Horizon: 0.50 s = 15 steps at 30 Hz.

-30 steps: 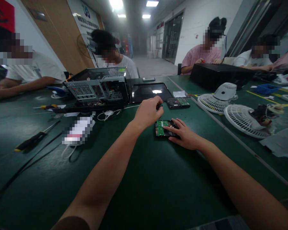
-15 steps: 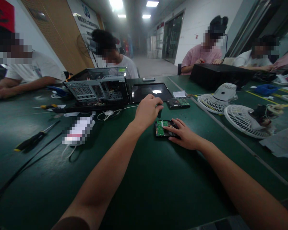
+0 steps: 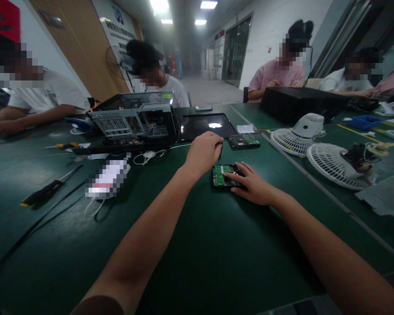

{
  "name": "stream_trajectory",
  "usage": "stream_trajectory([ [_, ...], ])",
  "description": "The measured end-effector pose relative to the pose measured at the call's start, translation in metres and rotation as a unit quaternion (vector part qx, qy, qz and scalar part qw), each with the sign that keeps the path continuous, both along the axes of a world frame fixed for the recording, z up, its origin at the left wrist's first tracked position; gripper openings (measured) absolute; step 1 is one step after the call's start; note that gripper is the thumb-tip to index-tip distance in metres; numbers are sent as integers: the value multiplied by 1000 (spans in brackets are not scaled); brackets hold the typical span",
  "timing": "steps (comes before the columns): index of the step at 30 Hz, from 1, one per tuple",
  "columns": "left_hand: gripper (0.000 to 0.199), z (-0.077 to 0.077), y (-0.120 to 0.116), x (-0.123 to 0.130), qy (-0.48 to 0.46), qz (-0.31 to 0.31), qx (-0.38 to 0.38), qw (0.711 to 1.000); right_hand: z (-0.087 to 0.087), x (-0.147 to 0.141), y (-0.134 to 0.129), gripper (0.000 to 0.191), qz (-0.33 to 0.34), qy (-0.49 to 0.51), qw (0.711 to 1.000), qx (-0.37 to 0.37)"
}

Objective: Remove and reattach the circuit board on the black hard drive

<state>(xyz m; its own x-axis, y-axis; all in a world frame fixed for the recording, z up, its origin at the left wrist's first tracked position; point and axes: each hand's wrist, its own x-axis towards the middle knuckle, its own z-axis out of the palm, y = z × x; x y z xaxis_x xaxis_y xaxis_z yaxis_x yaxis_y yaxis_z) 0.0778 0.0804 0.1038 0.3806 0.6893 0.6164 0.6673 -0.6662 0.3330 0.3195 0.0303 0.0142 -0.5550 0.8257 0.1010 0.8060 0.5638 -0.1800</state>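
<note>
A hard drive [image 3: 219, 178] lies flat on the green table, its green circuit board facing up. My left hand [image 3: 202, 153] is closed around the dark handle of a small screwdriver [image 3: 220, 154], held upright over the drive's far left part. The driver's tip is too small to make out against the board. My right hand [image 3: 252, 186] rests on the right side of the drive, fingers spread over it and holding no tool. Beyond the hands lies a second hard drive [image 3: 244, 141], also with its board side up.
An opened computer case [image 3: 131, 122] stands at the back left, beside a dark flat panel [image 3: 205, 124]. To the left lie a screwdriver [image 3: 47, 190] and a phone [image 3: 108, 179] with a cable. White fan parts [image 3: 331, 162] are on the right. Several people sit around the table.
My left hand and the screwdriver handle have shifted and turned slightly over the board. My right hand and the hard drive stay in place.
</note>
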Motion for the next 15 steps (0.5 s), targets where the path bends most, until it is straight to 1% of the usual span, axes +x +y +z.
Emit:
stream_trajectory([
  [6, 23, -3, -1, 3, -28, 21, 2, 999, 1, -1, -1, 61, -1, 3, 1000, -3],
  [11, 20, 1, -2, 2, 6, 19, 2, 1000, 2, -1, 0, 62, 1, 1, 1000, -6],
  [15, 13, 3, 0, -3, 21, 51, -11, 998, 0, 0, 0, 61, 2, 2, 1000, -1],
])
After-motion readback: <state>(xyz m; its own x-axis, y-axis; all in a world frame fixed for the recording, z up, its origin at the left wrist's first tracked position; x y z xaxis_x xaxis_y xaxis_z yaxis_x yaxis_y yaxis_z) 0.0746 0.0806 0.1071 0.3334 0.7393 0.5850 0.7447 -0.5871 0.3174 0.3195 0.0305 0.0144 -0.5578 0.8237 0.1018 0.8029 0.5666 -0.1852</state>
